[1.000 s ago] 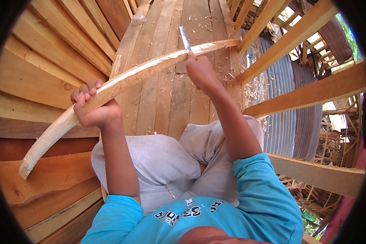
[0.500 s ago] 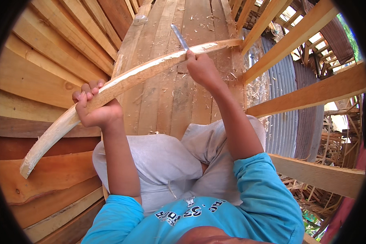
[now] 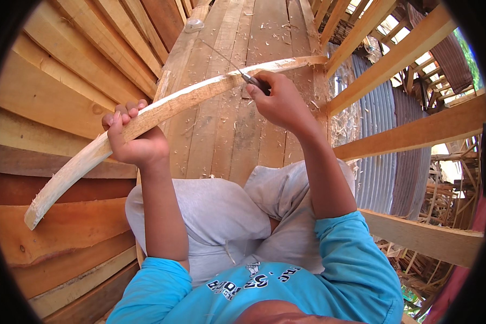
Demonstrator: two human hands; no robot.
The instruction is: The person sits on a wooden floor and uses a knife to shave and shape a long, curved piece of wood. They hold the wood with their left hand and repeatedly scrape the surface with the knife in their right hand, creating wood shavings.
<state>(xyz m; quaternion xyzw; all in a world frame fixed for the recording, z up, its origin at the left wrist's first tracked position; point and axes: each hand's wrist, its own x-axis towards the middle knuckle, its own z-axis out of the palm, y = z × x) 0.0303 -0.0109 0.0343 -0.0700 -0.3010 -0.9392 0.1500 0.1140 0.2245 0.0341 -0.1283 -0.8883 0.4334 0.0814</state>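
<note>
A long, slightly curved wooden pole with a pale shaved upper face slants across in front of me, from low on the left to far on the right. My left hand is wrapped round it left of its middle. In my right hand is a knife, gripped by its dark handle. The thin blade crosses the pole's upper edge and points away to the far left, seen nearly edge-on. Whether the blade touches the wood I cannot tell.
Stacked planks rise along my left. A plank floor strewn with shavings lies ahead, with a small clear plastic item at its far left. Wooden rails and corrugated metal sheets are to the right.
My right hand has turned and drawn slightly right and nearer, so the blade now shows edge-on with its handle visible. The pole's near left end has risen slightly.
</note>
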